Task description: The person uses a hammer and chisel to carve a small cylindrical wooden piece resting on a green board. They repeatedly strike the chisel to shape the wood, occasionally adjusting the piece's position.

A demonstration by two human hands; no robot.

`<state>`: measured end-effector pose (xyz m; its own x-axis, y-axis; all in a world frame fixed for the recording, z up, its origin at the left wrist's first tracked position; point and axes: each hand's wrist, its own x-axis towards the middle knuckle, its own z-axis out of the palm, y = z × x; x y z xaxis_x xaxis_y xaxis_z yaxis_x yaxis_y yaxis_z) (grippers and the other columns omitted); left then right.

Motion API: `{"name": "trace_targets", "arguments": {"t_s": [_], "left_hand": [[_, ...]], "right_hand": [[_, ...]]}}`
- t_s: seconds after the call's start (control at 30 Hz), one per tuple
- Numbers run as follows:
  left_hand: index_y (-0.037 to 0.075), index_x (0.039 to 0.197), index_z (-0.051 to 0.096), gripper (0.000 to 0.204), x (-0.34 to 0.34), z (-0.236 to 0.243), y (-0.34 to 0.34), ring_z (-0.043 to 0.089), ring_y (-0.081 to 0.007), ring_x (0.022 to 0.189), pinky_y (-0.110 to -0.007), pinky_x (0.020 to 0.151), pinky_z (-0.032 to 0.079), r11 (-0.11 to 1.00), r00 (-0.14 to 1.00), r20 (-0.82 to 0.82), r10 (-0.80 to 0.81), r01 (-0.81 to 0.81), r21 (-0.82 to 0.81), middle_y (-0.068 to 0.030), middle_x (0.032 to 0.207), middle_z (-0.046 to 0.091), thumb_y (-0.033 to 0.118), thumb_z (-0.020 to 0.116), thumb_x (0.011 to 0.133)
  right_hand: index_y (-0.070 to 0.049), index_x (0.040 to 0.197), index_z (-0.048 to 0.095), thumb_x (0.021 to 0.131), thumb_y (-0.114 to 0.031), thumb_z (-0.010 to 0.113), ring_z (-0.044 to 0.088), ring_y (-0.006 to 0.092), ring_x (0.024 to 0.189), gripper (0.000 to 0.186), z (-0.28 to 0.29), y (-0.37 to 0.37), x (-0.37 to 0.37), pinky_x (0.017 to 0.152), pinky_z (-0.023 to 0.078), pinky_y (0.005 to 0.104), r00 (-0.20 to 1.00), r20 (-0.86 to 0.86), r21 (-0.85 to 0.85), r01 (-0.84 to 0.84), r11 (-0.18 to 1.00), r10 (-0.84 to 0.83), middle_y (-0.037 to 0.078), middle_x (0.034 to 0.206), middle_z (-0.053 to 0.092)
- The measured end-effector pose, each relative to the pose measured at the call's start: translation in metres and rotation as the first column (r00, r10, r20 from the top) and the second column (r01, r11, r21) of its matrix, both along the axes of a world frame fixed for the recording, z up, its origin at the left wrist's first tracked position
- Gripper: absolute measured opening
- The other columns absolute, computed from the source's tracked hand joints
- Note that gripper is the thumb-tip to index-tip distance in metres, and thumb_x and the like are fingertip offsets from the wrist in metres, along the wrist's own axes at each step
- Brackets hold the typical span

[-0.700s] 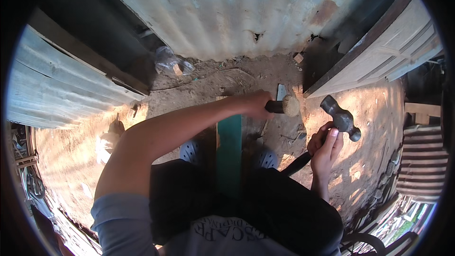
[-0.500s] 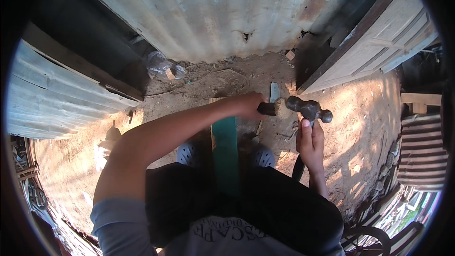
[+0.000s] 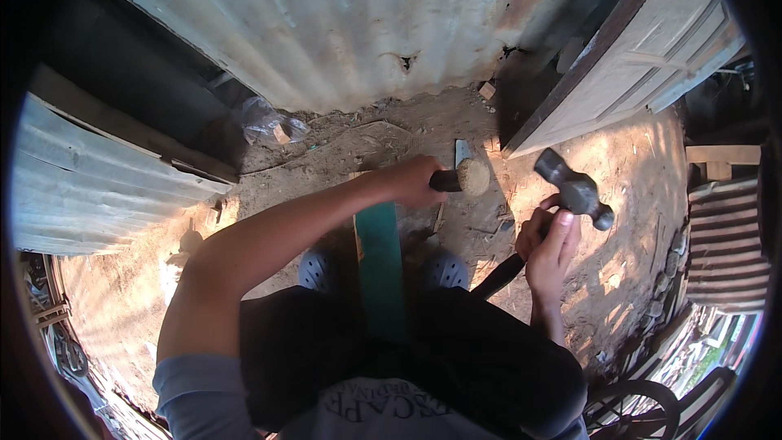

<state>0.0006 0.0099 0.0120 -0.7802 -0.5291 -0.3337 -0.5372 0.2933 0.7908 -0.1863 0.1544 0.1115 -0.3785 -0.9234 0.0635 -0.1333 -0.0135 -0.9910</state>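
My left hand (image 3: 419,182) is closed round a dark-handled tool (image 3: 445,181) with a pale, rough, round end (image 3: 472,177) facing right. My right hand (image 3: 551,251) grips a black ball-peen hammer (image 3: 574,189) by its handle, just under the head, which is tilted and held apart from that round end. A teal-painted plank (image 3: 377,261) runs between my legs, beneath my left hand, with a perforated grey-blue clog (image 3: 445,270) to either side of it.
Corrugated metal sheets (image 3: 309,24) stand ahead and at the left. A wooden door (image 3: 631,65) leans outward at the right, above ribbed rusty sheeting (image 3: 725,244). A crumpled plastic bag (image 3: 261,118), small blocks and scraps lie on the dirt ground (image 3: 619,277). A dark wheel (image 3: 631,391) shows at lower right.
My right hand first brought the hammer head left, up against the tool's pale end, and now has swung it back right, away from it. My left hand still grips its tool.
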Motion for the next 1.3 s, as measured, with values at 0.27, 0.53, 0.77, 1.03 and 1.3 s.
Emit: {"name": "trace_targets", "arguments": {"t_s": [0.27,0.53,0.77,1.03,1.3], "left_hand": [[-0.001,0.092,0.063,0.034,-0.002,-0.022,-0.004,0.063,-0.0244,0.066,-0.038,0.061,0.048,1.000,0.987,-0.158,0.003,-0.001,0.011,-0.0145,0.072,0.064,0.026,0.067,0.073],[-0.002,0.086,0.062,0.031,0.004,-0.026,0.005,0.065,-0.0296,0.073,-0.040,0.066,0.048,0.971,0.950,-0.256,0.181,-0.214,-0.106,-0.0173,0.075,0.064,0.026,0.067,0.073],[0.001,0.103,0.053,0.045,0.004,-0.023,0.031,0.060,-0.0354,0.092,-0.044,0.077,0.048,0.860,0.972,-0.079,0.223,-0.235,-0.452,-0.0179,0.094,0.061,0.035,0.069,0.077],[0.004,0.101,0.052,0.036,0.007,-0.025,0.061,0.061,-0.0322,0.083,-0.044,0.071,0.049,0.908,0.963,-0.229,-0.142,0.035,-0.417,-0.0140,0.085,0.059,0.021,0.068,0.073],[0.009,0.103,0.058,0.037,-0.061,-0.043,0.076,0.061,-0.0311,0.088,-0.044,0.075,0.047,0.956,0.983,-0.092,-0.162,0.133,-0.262,-0.0129,0.087,0.060,0.022,0.066,0.069]], "right_hand": [[0.001,0.095,0.053,0.098,-0.023,0.043,0.038,0.0044,0.055,0.026,0.005,-0.015,-0.002,0.050,0.030,0.0224,0.938,-0.119,0.346,-0.268,0.899,0.325,-0.003,0.061,0.041],[-0.003,0.095,0.047,0.099,-0.030,0.038,0.027,0.0011,0.042,0.029,0.032,-0.014,0.006,0.038,0.021,0.0192,0.995,0.085,0.145,0.036,0.989,-0.049,-0.006,0.054,0.031],[-0.009,0.084,0.045,0.099,-0.039,0.038,0.026,0.0028,0.039,0.034,-0.037,-0.008,-0.012,0.035,0.019,0.0208,0.960,-0.194,0.162,-0.173,0.972,0.203,-0.005,0.056,0.032],[-0.004,0.096,0.052,0.096,-0.045,0.042,0.037,0.0066,0.050,0.042,-0.013,0.011,-0.041,0.043,0.029,0.0220,0.986,-0.025,0.386,0.162,0.908,-0.165,-0.001,0.064,0.041],[-0.013,0.088,0.047,0.096,-0.046,0.043,0.021,0.0031,0.035,0.034,-0.028,0.013,-0.051,0.031,0.015,0.0206,0.970,0.120,0.269,0.173,0.947,-0.211,-0.006,0.049,0.026]]}}
